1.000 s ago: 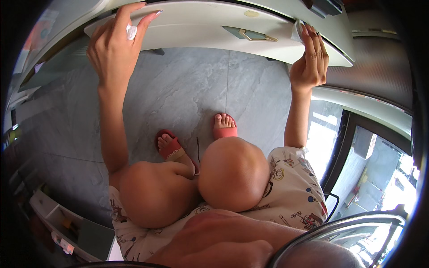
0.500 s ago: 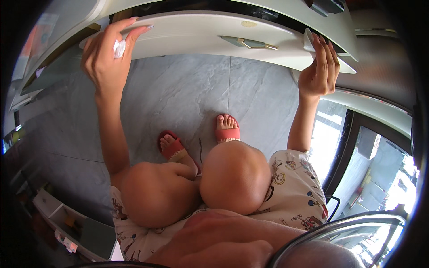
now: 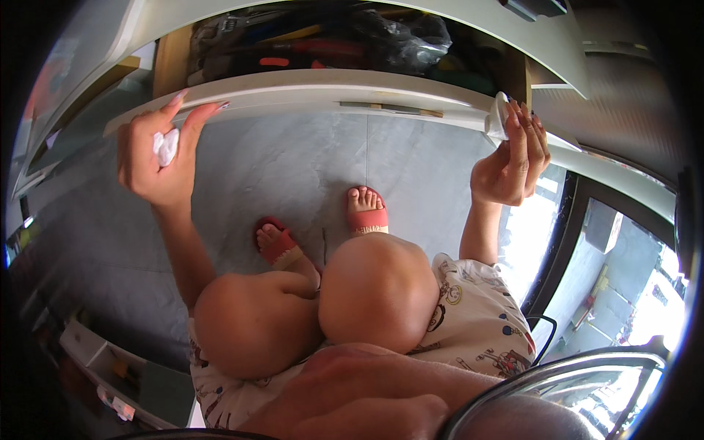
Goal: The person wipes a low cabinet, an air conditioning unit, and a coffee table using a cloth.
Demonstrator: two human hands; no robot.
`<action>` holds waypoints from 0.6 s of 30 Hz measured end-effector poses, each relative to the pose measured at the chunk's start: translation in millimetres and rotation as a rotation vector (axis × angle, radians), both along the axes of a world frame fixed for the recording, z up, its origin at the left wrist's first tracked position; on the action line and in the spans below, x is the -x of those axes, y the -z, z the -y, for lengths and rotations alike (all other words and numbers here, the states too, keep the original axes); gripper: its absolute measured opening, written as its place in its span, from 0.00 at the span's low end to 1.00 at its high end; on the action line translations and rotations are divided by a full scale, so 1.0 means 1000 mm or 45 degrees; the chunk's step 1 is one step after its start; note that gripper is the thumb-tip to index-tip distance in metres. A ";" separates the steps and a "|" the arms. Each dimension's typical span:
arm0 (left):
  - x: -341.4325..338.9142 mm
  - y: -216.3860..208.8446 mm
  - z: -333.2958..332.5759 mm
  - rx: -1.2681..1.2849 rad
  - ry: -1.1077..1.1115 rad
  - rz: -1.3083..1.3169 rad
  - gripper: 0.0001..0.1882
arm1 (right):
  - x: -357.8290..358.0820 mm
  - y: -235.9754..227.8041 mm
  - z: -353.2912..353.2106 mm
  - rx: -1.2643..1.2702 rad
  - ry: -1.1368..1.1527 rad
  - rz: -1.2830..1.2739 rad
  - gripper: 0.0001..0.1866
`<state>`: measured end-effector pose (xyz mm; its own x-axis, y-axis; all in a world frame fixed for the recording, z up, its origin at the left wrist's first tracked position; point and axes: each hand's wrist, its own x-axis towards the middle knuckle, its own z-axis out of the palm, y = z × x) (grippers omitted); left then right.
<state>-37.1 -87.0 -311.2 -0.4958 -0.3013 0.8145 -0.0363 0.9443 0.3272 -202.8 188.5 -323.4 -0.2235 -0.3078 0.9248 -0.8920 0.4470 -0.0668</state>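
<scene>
An open drawer with a white front lies ahead of me, its slim handle on the outer face. My left hand is at the front's left end, index finger and thumb along its edge. The curled fingers of that hand hold a crumpled white wad, perhaps tissue. At the right end, my right hand pinches a white, rounded, thin piece against the front's edge; its material cannot be made out. Inside the drawer are a clear plastic bag, red-handled pieces and dark tools.
Above the drawer juts a white cabinet panel. Below are grey floor tiles, my feet in red sandals and my bent knees. A dark-framed glass door stands at right, a small open cabinet at lower left.
The drawer has slid out toward me, showing its contents. Both hands have moved nearer and slightly left along with its front, still holding the white pieces.
</scene>
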 end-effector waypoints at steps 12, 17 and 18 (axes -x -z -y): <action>0.014 0.000 0.023 0.127 0.014 0.122 0.12 | 0.036 0.026 0.017 0.029 0.007 -0.344 0.11; 0.028 0.006 0.045 0.244 0.022 0.136 0.10 | 0.038 0.013 0.043 -0.155 0.201 -0.098 0.15; 0.028 0.002 0.044 0.272 0.030 0.124 0.10 | 0.040 0.020 0.049 0.031 0.120 -0.194 0.14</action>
<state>-65.4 -131.3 -313.3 -0.5801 -0.1142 0.8065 -0.0348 0.9927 0.1156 -243.2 139.5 -343.1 -0.1069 -0.2696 0.9570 -0.8469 0.5289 0.0544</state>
